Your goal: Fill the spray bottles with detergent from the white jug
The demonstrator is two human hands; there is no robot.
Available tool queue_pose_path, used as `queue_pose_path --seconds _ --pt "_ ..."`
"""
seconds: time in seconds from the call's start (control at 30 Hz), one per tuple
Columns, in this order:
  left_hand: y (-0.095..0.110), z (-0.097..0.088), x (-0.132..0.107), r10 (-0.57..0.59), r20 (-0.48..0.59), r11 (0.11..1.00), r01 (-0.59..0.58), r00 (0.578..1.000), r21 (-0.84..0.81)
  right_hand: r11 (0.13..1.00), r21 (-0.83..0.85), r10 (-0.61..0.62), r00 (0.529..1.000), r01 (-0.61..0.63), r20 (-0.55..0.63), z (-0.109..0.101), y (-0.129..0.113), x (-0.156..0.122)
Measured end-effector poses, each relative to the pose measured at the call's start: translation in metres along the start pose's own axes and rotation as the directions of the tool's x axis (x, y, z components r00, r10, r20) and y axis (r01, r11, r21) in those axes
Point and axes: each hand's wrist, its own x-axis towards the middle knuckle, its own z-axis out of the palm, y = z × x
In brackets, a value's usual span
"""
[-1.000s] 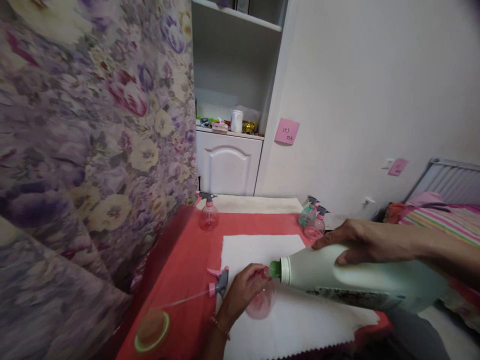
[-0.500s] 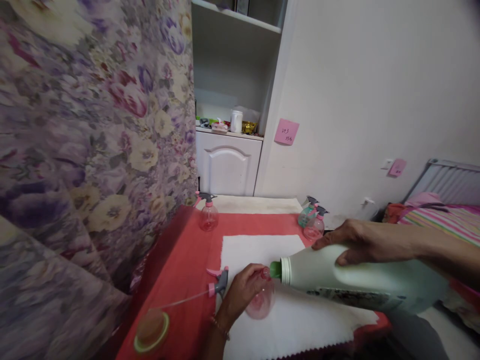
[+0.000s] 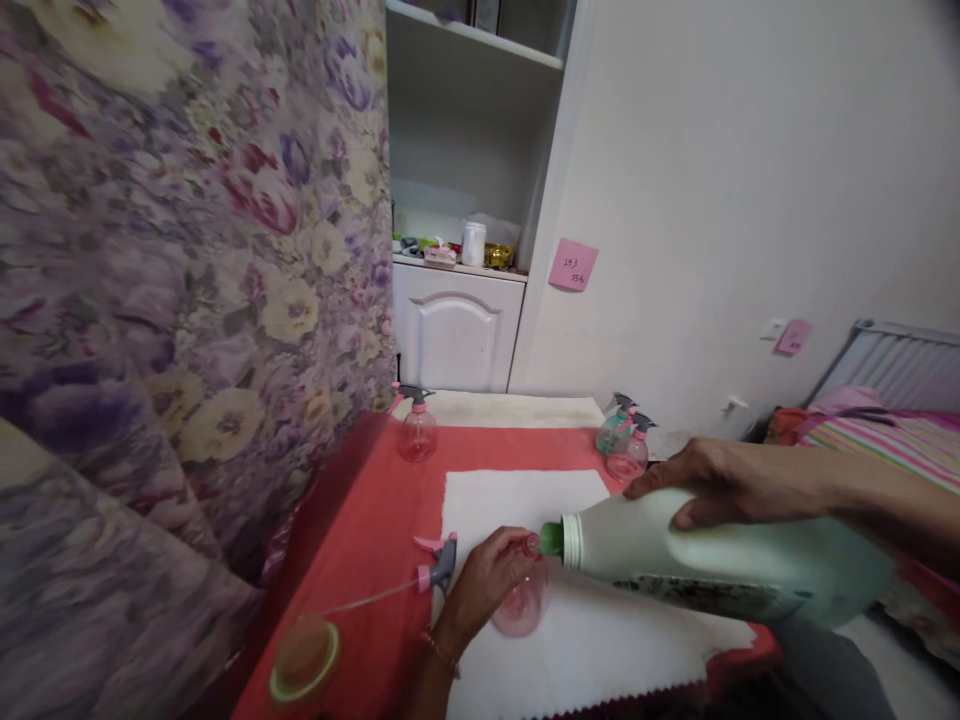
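My left hand (image 3: 491, 577) is closed around the neck of a clear pink spray bottle (image 3: 521, 605), which stands without its head on a white cloth (image 3: 577, 640). My right hand (image 3: 712, 485) grips a large pale green jug (image 3: 697, 550) tipped almost onto its side. The jug's green spout (image 3: 553, 539) sits right at the small bottle's mouth; I cannot make out any liquid stream. Left of my left hand lies a grey and pink spray head (image 3: 439, 563), its thin tube pointing left. A round cap with a light green rim (image 3: 304, 660) rests near the tube's end.
A pink spray bottle (image 3: 418, 430) stands at the back left of the red-covered table (image 3: 360, 540). Another pink one (image 3: 630, 450) and a green one (image 3: 613, 425) stand at the back right. A floral curtain (image 3: 187, 300) hangs on the left, and a white cabinet (image 3: 457, 325) is behind.
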Motion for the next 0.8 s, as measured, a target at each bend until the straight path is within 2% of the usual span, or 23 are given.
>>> queue_pose_path --seconds 0.8 --pt "0.0041 0.0009 0.0001 0.001 -0.012 1.000 -0.001 1.000 0.013 0.998 -0.065 -0.019 1.000 0.020 0.015 -0.0001 -0.0016 -0.0002"
